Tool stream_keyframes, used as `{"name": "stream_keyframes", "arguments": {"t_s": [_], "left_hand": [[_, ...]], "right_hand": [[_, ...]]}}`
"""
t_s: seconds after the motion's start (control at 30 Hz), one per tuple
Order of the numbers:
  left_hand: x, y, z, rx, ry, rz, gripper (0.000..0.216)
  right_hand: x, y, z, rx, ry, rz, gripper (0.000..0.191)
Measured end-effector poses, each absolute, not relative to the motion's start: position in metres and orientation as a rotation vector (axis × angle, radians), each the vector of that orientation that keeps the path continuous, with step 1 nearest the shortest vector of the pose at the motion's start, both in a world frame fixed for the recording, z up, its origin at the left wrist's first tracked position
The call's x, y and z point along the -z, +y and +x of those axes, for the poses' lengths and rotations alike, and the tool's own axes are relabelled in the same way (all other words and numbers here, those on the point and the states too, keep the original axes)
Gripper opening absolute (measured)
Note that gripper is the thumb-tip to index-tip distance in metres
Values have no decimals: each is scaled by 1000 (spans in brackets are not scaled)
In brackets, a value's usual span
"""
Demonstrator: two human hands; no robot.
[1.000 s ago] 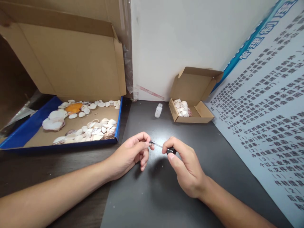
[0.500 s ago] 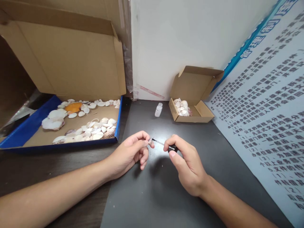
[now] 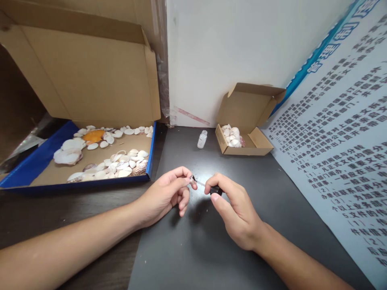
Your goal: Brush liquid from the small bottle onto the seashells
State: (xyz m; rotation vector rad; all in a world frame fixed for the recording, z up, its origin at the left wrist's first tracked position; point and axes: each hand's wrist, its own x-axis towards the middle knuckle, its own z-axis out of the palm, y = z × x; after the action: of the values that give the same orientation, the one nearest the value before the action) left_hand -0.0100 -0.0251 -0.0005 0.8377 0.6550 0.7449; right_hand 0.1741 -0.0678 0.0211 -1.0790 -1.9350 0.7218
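Note:
My left hand [image 3: 169, 195] pinches a tiny shell [image 3: 191, 181] between thumb and forefinger, just above the dark desk mat [image 3: 211, 241]. My right hand [image 3: 234, 209] grips the black cap of a small brush [image 3: 216, 190], whose thin stem points left with its tip touching the shell. An open clear little bottle [image 3: 202, 139] stands on the mat behind the hands, apart from both.
A large cardboard box with a blue rim [image 3: 150, 155] lies at the left, holding several white shells and an orange one [image 3: 93, 137]. A small open cardboard box [image 3: 246, 133] with shells sits at the back right. A printed poster [image 3: 338, 149] slants along the right.
The brush tip has stayed at the shell while my right hand shifted slightly left and up. My left hand has barely moved.

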Motion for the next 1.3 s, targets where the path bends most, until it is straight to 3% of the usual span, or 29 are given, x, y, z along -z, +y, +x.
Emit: {"name": "stream_keyframes", "arguments": {"t_s": [0.43, 1.3], "left_hand": [[1, -24, -10, -705, 649, 897, 20], [-1, -25, -11, -734, 658, 764, 13]], "right_hand": [[-21, -69, 176, -780, -1969, -1005, 11], [-22, -68, 174, -695, -1947, -1072, 11]]}}
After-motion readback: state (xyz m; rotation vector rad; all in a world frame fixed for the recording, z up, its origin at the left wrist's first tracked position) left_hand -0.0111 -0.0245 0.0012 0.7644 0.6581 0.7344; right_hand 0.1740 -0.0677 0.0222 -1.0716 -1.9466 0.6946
